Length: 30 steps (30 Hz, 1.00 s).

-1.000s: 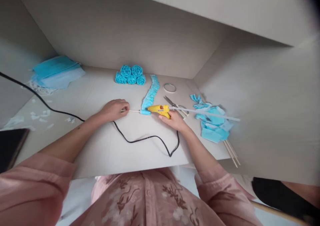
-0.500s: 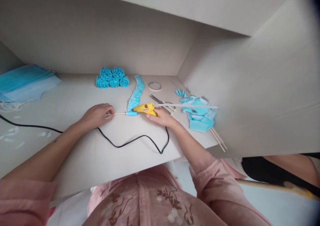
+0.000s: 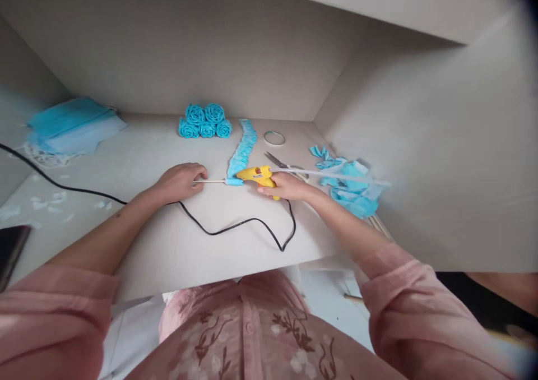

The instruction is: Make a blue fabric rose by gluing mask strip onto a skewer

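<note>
My left hand (image 3: 181, 181) is closed around a thin wooden stick (image 3: 213, 181). The stick's far end is wrapped in the end of a gathered blue fabric strip (image 3: 242, 149), which runs away toward the back of the table. In my right hand (image 3: 286, 186) is a yellow glue gun (image 3: 257, 174), its nozzle at the strip just above the wrapped end. Whether the nozzle touches the fabric I cannot tell. A long whitish glue stick (image 3: 332, 174) sticks out of the gun's rear.
Several rolled blue fabric flowers (image 3: 207, 121) are stacked at the back. A tape ring (image 3: 274, 138), scissors (image 3: 290, 166) and blue scraps (image 3: 357, 192) lie to the right. Blue masks (image 3: 71, 123) lie far left, near a dark phone-like object (image 3: 12, 251). A black cord (image 3: 235, 227) crosses the front.
The whole view has shifted, so the table's things sit further right, and a dark object shows at left. Both hands keep their hold, with the gun still by the wrapped end.
</note>
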### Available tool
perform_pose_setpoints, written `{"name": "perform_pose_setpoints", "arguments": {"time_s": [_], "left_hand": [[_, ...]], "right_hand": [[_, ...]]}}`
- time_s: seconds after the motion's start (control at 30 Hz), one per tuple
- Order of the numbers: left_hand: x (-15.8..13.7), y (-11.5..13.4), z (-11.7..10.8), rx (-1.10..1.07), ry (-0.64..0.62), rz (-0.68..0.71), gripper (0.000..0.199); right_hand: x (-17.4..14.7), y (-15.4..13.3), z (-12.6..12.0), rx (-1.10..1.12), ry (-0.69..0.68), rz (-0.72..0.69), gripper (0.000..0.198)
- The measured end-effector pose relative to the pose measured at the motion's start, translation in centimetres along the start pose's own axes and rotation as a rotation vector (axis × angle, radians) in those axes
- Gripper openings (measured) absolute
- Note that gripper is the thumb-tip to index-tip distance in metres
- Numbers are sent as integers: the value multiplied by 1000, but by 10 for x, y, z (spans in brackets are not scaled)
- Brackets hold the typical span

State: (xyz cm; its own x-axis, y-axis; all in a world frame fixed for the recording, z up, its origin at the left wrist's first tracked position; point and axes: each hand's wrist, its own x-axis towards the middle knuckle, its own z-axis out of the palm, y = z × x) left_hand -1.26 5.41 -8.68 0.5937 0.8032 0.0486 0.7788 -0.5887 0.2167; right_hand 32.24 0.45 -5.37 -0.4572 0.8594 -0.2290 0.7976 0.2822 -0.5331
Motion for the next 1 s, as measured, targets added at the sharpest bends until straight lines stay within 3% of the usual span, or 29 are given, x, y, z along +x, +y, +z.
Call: {"name": "perform_pose_setpoints", "arguments": {"time_s": [0.17,0.4,0.47,0.6,1.0], "left_hand": [[-2,-4,1,-59,4,33,29],[-2,-4,0,-69,21,104,25],[-2,-4,0,-83,12,108,24],[-2,-4,-1,-92,-6,118,24],[-2,-5,-2,-112,-33,98,24]], "right_hand": [[2,4,1,105,-20,-5,46],[-2,15,25,42,283,-49,42],[-4,17,25,110,353,-54,42],[-7,20,23,271,340,-17,42],[-7,15,29,-34,256,-34,41]]}}
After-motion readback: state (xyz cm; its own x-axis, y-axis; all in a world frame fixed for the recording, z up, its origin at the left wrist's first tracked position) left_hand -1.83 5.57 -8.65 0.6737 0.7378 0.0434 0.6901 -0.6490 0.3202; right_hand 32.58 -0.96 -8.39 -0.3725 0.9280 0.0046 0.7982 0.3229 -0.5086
